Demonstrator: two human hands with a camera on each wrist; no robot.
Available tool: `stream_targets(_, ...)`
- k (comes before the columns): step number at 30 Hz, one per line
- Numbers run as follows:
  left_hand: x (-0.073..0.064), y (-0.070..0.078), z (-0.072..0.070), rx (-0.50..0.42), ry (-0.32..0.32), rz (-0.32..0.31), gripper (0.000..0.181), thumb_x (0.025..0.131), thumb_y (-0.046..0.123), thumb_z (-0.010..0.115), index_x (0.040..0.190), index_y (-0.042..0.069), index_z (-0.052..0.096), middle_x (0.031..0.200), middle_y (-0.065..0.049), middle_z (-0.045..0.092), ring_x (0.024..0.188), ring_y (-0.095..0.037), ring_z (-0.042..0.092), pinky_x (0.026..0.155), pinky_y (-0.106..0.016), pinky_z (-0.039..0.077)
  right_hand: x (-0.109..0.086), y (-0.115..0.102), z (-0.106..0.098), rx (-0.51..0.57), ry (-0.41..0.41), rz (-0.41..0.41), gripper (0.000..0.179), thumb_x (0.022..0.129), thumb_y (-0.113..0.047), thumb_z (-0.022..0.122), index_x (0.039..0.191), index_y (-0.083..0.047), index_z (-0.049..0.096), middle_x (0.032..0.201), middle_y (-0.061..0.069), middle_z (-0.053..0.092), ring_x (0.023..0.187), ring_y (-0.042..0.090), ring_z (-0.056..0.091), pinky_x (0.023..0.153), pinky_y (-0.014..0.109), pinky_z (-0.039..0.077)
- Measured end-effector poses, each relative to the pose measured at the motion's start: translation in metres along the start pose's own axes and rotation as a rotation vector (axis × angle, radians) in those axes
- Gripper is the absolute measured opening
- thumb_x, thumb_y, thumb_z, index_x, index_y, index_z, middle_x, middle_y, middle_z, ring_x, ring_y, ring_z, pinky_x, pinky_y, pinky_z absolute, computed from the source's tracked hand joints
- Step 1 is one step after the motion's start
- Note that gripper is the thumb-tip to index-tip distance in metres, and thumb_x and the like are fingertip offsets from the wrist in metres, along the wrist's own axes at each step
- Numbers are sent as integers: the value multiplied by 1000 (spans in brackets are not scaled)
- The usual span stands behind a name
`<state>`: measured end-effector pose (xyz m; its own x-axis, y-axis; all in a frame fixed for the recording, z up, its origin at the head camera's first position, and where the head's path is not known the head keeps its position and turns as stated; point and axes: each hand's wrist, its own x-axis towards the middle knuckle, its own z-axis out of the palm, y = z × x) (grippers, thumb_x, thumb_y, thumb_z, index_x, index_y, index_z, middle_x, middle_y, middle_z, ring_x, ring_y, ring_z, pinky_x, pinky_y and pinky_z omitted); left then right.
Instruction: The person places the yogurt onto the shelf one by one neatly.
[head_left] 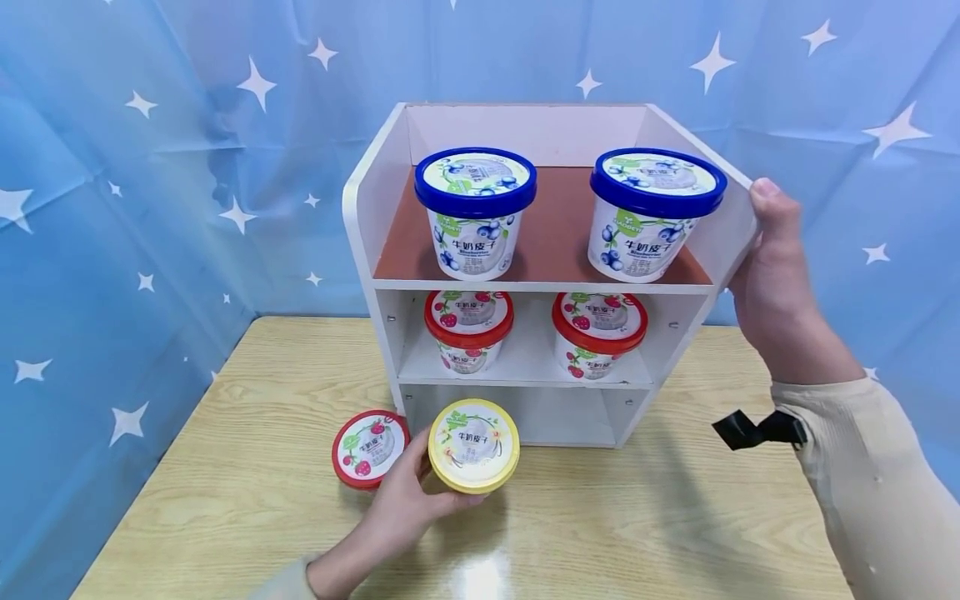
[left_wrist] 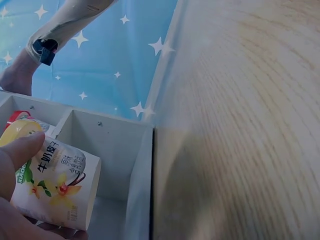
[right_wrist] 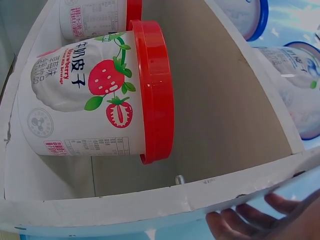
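My left hand (head_left: 408, 500) grips a tub with a yellow lid (head_left: 474, 446) in front of the shelf's bottom compartment. In the left wrist view this tub (left_wrist: 57, 185) shows a vanilla-flower print, with the thumb across its side near the lid. Just left of it, a red-lidded strawberry tub (head_left: 371, 450) stands on the table, partly behind the hand. My right hand (head_left: 780, 258) rests against the outside of the white shelf's (head_left: 360, 196) right panel, thumb near its upper edge. In the right wrist view, the fingertips (right_wrist: 252, 220) touch that panel.
Two blue-lidded blueberry tubs, left (head_left: 476, 212) and right (head_left: 656, 212), stand on the brown top. Two red-lidded tubs, left (head_left: 468, 329) and right (head_left: 600, 333), occupy the middle compartment. A wooden table (head_left: 247, 467) carries the shelf; a blue star-print curtain (head_left: 187, 208) hangs behind.
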<state>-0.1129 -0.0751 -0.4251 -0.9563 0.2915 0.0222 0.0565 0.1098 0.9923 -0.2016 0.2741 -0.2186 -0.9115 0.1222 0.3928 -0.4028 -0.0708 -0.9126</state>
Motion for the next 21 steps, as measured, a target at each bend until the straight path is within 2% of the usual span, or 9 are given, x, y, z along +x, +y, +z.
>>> stream_targets(6,7,-7,5,-16,20,4,84,71,25,90,142,23,45,133,4,54,127,-19,47,107,-46,32,-1,0,0,-19,3,-9,42,94,-49,39,115,-15,53,114,8,61,101,20,53,88,40,30)
stream_targets(13,14,-12,9,-45,48,-9,84,76,25,87,144,16,39,136,-1,50,133,-22,41,111,-47,27,-2,1,0,-21,-7,-3,43,95,-50,38,116,-15,53,115,8,61,102,20,52,89,40,28)
stream_targets(21,26,-15,12,-55,106,4,85,77,24,86,146,19,35,140,2,46,136,-19,35,112,-45,24,0,0,0,-3,-6,1,44,95,-49,38,117,-14,53,116,8,61,100,20,53,87,38,32)
